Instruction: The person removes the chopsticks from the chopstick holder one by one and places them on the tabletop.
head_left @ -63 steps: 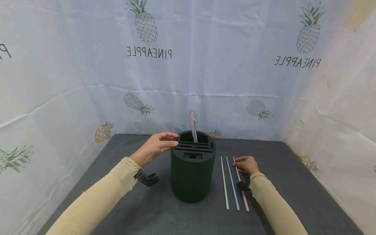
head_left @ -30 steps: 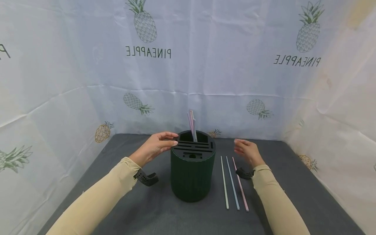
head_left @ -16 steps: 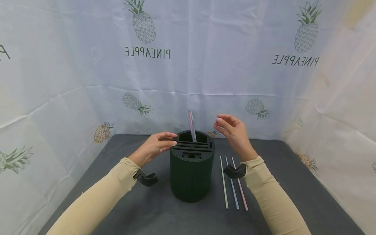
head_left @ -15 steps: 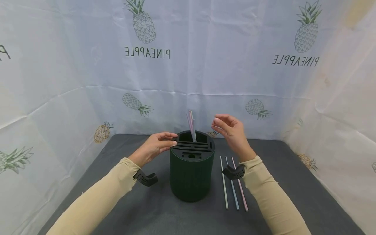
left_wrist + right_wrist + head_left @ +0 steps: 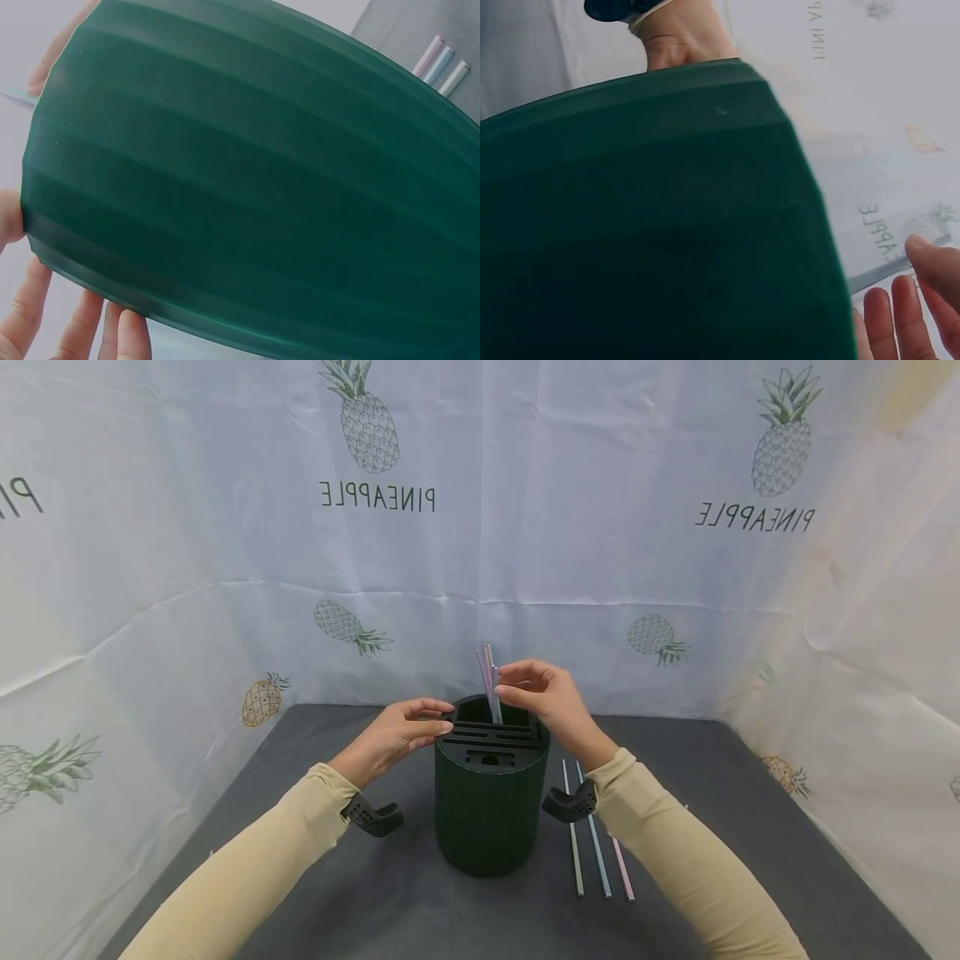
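A dark green round knife holder (image 5: 487, 818) with a slotted black top stands on the dark table. My left hand (image 5: 393, 735) grips its left rim, thumb on top and fingers along the side. Several slim chopsticks, among them a pink one (image 5: 489, 662), lean upright in the holder's rear opening. My right hand (image 5: 555, 702) pinches a bluish chopstick (image 5: 497, 708) there between thumb and fingers. In the right wrist view, this bluish chopstick (image 5: 885, 271) runs past my right thumb. The holder's wall (image 5: 247, 172) fills most of the left wrist view.
Right of the holder lie a pale chopstick (image 5: 576, 860), a blue chopstick (image 5: 598, 856) and a pink chopstick (image 5: 622, 868), partly covered by my right wrist and sleeve. A white pineapple-print cloth (image 5: 487, 527) hangs behind the table (image 5: 465, 918) and along both sides.
My right hand has let go of the pink chopstick on the table, risen and moved left to the chopsticks in the holder. My left hand has stayed on the rim.
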Demonstrator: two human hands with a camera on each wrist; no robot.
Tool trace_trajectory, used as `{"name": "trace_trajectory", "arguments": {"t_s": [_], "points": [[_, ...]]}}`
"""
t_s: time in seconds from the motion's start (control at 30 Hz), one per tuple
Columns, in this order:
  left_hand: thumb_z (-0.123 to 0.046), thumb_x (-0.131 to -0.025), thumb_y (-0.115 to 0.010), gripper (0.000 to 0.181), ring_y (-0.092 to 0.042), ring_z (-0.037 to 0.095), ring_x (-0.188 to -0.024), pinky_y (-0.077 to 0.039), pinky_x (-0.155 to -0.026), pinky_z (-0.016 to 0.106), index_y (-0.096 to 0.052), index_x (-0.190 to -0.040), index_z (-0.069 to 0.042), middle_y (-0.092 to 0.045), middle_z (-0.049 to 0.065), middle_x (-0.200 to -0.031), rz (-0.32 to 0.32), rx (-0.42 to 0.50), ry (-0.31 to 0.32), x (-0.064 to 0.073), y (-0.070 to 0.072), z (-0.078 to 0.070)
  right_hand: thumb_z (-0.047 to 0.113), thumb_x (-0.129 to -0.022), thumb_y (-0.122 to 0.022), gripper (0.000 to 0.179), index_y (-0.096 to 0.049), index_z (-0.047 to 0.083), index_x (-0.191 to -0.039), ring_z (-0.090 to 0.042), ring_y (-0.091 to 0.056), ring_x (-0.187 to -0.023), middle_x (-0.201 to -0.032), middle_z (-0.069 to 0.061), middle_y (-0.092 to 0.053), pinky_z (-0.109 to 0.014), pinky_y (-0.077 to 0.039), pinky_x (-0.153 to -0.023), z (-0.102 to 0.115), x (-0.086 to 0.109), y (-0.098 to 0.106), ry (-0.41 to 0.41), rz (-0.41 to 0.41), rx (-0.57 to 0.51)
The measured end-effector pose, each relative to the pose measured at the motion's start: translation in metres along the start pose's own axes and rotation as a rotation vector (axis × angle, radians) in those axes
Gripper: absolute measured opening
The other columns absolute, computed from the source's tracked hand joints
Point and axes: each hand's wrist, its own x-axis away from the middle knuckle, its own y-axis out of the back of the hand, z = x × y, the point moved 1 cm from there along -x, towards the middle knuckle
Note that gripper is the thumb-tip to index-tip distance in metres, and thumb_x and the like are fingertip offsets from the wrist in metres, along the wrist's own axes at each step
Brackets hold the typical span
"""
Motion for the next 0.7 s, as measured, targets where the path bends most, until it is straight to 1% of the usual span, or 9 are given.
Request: {"name": "trace_trajectory", "arguments": {"t_s": [0.13,0.3,0.4,0.7], "points": [[-0.016,-0.092,-0.068,0.048,-0.051,0.026,-0.125,-0.037,-0.112,0.047,-0.052,-0.135,-0.005,-0.047,0.014,-0.139,0.003,-0.005,-0.003,0.0002,-0.0002,0.0002,0.015,-0.086,-0.075,0.030,-0.066,0.004,-0.112,-0.019,-0.068,-0.097,-0.105,-0.006,-0.066,-0.036,-0.055,-0.090,0.0003,-0.0011,-0.0027,-0.028,-0.004,0.044],[-0.016,-0.092,-0.067,0.047,-0.051,0.026,-0.125,-0.037,-0.112,0.047,-0.052,-0.135,-0.005,-0.047,0.014,-0.139,0.001,-0.007,-0.003,0.0001,-0.0001,0.0003,0.010,-0.086,-0.073,0.026,-0.065,0.000,-0.108,-0.016,-0.068,-0.093,-0.106,-0.007,-0.064,-0.045,-0.053,-0.094,-0.0016,-0.0035,-0.0046,-0.048,0.008,0.009],[-0.016,-0.092,-0.068,0.047,-0.051,0.026,-0.124,-0.037,-0.111,0.047,-0.053,-0.135,-0.005,-0.048,0.014,-0.138,-0.003,-0.003,-0.001,-0.0003,-0.0001,0.0004,0.008,-0.086,-0.073,0.026,-0.064,-0.002,-0.108,-0.016,-0.068,-0.093,-0.107,-0.008,-0.064,-0.047,-0.053,-0.094,-0.0012,-0.0038,-0.0056,-0.047,0.013,0.000],[-0.015,-0.091,-0.068,0.047,-0.052,0.025,-0.123,-0.037,-0.112,0.047,-0.053,-0.134,-0.004,-0.048,0.014,-0.137,-0.007,0.012,0.001,-0.0004,-0.0003,0.0007,0.008,-0.089,-0.070,0.025,-0.065,-0.004,-0.109,-0.021,-0.068,-0.099,-0.111,-0.014,-0.065,-0.035,-0.057,-0.088,0.0037,-0.0022,-0.0053,-0.041,0.005,0.020]]}}
